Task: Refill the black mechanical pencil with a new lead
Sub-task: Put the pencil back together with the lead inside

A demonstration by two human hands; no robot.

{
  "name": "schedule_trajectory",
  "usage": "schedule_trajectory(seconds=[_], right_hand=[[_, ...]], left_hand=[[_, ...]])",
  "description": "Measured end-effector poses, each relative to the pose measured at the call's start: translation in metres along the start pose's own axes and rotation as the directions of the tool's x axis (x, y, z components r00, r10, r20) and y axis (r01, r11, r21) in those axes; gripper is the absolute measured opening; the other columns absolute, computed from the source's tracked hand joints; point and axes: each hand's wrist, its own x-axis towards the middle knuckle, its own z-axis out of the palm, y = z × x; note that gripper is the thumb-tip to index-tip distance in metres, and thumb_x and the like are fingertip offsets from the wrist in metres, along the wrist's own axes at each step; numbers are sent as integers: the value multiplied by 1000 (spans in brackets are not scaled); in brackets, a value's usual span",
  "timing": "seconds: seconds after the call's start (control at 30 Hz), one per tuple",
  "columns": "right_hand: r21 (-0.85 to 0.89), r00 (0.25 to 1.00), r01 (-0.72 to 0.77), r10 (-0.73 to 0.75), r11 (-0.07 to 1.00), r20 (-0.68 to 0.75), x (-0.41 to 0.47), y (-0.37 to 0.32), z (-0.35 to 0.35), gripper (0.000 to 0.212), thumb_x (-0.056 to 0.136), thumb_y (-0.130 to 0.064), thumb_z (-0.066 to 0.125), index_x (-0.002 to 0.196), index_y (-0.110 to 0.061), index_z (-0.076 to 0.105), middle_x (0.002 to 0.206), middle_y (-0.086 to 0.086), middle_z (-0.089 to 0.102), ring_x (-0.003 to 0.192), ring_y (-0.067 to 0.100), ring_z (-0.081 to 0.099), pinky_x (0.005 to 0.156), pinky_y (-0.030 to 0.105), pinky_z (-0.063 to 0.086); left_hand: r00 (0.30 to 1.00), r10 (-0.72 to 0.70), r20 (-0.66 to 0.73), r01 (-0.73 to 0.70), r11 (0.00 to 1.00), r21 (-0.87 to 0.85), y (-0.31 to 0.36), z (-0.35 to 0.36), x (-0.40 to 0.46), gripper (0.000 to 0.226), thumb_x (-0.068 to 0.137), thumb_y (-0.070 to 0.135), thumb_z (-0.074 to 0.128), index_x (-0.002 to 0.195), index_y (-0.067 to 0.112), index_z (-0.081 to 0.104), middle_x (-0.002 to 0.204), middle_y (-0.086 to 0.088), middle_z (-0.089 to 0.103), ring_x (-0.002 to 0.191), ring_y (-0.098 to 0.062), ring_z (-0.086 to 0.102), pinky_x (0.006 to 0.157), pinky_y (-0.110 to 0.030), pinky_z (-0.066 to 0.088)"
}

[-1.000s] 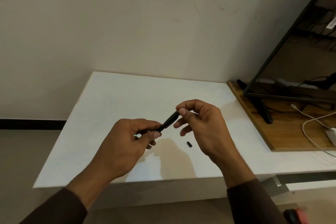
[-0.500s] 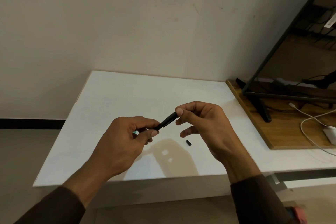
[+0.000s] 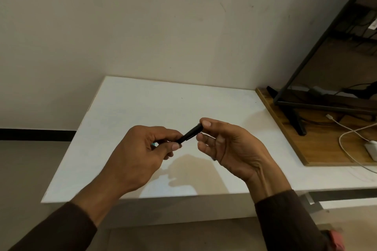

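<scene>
The black mechanical pencil (image 3: 190,133) is held above the white table (image 3: 132,112), slanting up to the right. My left hand (image 3: 142,153) grips its lower end between thumb and fingers. My right hand (image 3: 228,146) pinches its upper end with thumb and forefinger, the other fingers loosely curled. A speck of teal (image 3: 154,144) shows inside my left hand. The small black cap that lay on the table is now almost hidden behind my right hand. No lead is visible.
A wooden board (image 3: 318,149) lies at the table's right side, carrying a black monitor stand (image 3: 293,116), a white cable (image 3: 346,138) and a white charger (image 3: 372,150). A plain wall stands behind the table.
My right hand has turned palm toward me and dropped slightly, now covering the small black cap on the table. Both hands stay on the pencil.
</scene>
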Motion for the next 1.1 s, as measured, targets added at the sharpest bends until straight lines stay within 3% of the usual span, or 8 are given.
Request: schedule_trajectory(seconds=[0.17,0.33,0.53,0.6,0.67,0.77,0.87,1.1], right_hand=[[50,999,-49,49,998,8,1,2,0,9,74,-3,79,83,-2,81,82,9,75,69,22,75,66,31,63],[53,997,-50,47,997,56,2,3,-1,18,71,-8,84,88,-2,81,85,9,75,71,20,74,66,31,63],[-135,996,75,-70,988,46,0,-4,-9,33,76,-22,84,105,-6,80,102,9,79,82,19,76,63,32,61],[-267,988,114,-137,957,-68,-3,-8,-20,34,79,-29,83,107,-10,80,106,9,80,81,20,76,63,33,61],[-578,939,76,-254,813,-233,-6,-5,-34,24,87,-31,80,106,-16,79,104,6,80,76,16,76,61,29,61],[-890,906,-153,-299,430,-300,-2,14,-43,25,91,-32,77,110,-16,74,99,-1,73,72,13,70,58,24,58],[-950,924,-231,-257,212,-282,8,31,-41,29,89,-32,79,111,-15,72,96,-6,67,79,8,61,66,18,45],[-959,917,-282,-301,-24,-262,15,36,-35,13,97,-16,66,108,-11,71,108,7,72,96,25,68,80,31,55]], left_hand=[[1000,3,2,-3,1000,5,2,-2,-2,39,93,7,70,92,46,76,86,20,80,78,-10,76,77,-25,64],[1000,-9,-6,8,1000,-28,0,-2,-1,34,92,8,71,92,41,79,85,17,81,77,-12,78,75,-27,65],[999,-50,19,51,992,-116,-4,-2,3,27,91,7,73,90,32,83,80,1,81,71,-20,78,71,-32,66],[997,-79,13,80,987,-136,-9,-3,4,26,91,8,73,90,32,84,81,-1,82,72,-21,78,72,-38,67],[994,-112,8,112,983,-148,-13,-3,4,25,91,11,73,90,33,83,82,-4,82,72,-23,79,75,-51,65],[991,-131,6,131,981,-143,-16,-3,4,24,90,14,74,91,36,83,83,-5,82,74,-24,79,78,-59,63],[990,-137,8,137,980,-142,-18,-2,4,24,90,14,74,91,36,83,84,-6,82,74,-25,79,78,-59,63],[992,-124,-2,122,983,-139,-20,-1,3,24,90,16,75,91,39,82,84,-3,82,73,-23,79,78,-54,64]])
